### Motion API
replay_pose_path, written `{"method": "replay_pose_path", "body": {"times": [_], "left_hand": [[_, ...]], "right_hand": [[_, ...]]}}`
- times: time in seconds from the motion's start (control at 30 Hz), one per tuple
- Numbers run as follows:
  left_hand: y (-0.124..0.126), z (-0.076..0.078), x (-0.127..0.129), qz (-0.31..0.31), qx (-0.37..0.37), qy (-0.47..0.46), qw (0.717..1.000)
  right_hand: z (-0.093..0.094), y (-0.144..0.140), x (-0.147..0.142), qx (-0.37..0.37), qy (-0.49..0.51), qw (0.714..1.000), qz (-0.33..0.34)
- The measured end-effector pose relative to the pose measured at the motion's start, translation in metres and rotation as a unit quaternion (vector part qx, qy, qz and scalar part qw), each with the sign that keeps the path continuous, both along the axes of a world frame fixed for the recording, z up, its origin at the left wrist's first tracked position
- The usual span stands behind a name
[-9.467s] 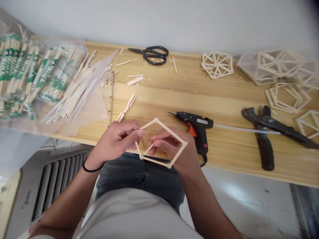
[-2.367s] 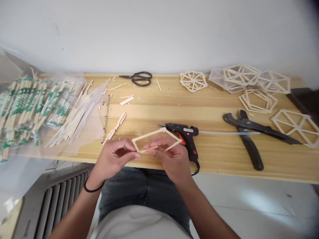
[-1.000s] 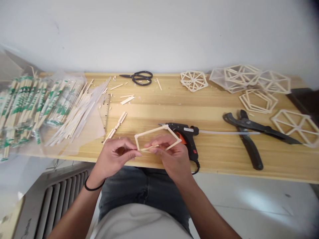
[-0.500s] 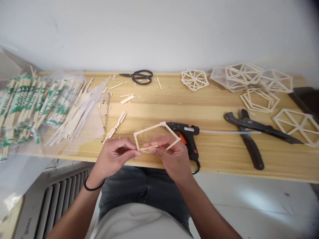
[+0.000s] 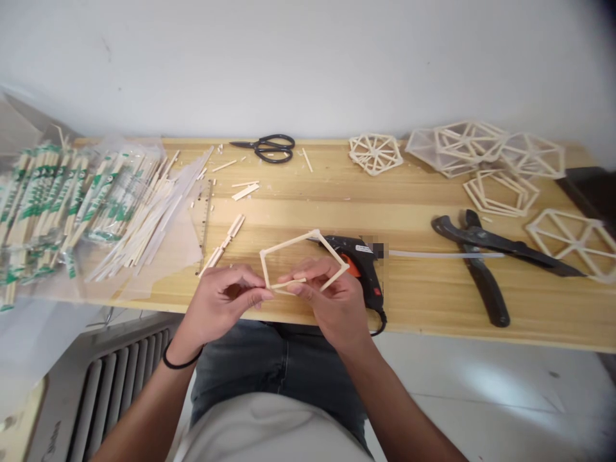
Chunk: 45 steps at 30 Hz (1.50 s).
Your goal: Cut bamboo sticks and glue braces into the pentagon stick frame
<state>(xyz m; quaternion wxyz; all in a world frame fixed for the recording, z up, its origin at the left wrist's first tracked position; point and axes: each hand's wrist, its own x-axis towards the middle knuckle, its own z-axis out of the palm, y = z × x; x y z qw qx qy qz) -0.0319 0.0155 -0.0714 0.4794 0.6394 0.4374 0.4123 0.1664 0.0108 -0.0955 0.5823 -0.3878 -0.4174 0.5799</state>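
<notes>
A five-sided frame of pale wooden sticks [image 5: 289, 245] is held up over the table's front edge, whitish glue at its corners. My left hand [image 5: 224, 301] pinches its lower left corner between thumb and fingertips. A short wooden stick [image 5: 291, 283] lies along the frame's lower side, its right end between the thumb and fingers of my right hand [image 5: 332, 298]. Part of the frame's lower right side passes behind that hand. Just right of it, a black glue gun [image 5: 368, 273] with an orange trigger rests on the table, a clear glue stick [image 5: 433, 255] poking from its back.
Black-handled scissors [image 5: 274, 149] lie at the back, black cutters [image 5: 476, 250] at the right. Finished stick frames [image 5: 466, 144] fill the back right. Wrapped chopsticks [image 5: 58, 192], loose sticks [image 5: 139, 231] and a clear ruler [image 5: 206, 224] occupy the left. Cut pieces [image 5: 226, 240] lie near my left hand.
The short stick's right end has tilted very slightly against the frame's lower side. Both hands keep nearly the same place and grip.
</notes>
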Motion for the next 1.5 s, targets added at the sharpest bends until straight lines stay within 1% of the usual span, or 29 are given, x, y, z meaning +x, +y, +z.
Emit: {"method": "replay_pose_path", "body": {"times": [0.27, 0.67, 0.93, 1.23, 1.5], "left_hand": [[-0.0007, 0.0004, 0.0003, -0.003, 0.025, 0.003, 1.0], [0.0001, 0.0008, -0.0009, -0.003, 0.088, 0.057, 0.994], [0.0007, 0.0015, -0.0007, -0.007, 0.132, 0.088, 0.987], [0.001, 0.0003, 0.0008, -0.017, 0.163, 0.101, 0.981], [-0.0004, 0.0001, 0.0012, -0.027, 0.166, 0.105, 0.98]], "right_hand": [[-0.0014, -0.0008, -0.0006, 0.016, 0.012, 1.0, -0.006], [0.0031, 0.0006, 0.0009, 0.003, 0.006, 1.0, 0.003], [0.0054, 0.0011, 0.0014, -0.047, 0.006, 0.998, 0.029], [0.0077, 0.0026, 0.0024, -0.066, -0.02, 0.997, 0.033], [0.0073, 0.0038, 0.001, -0.07, -0.007, 0.997, 0.031]]}}
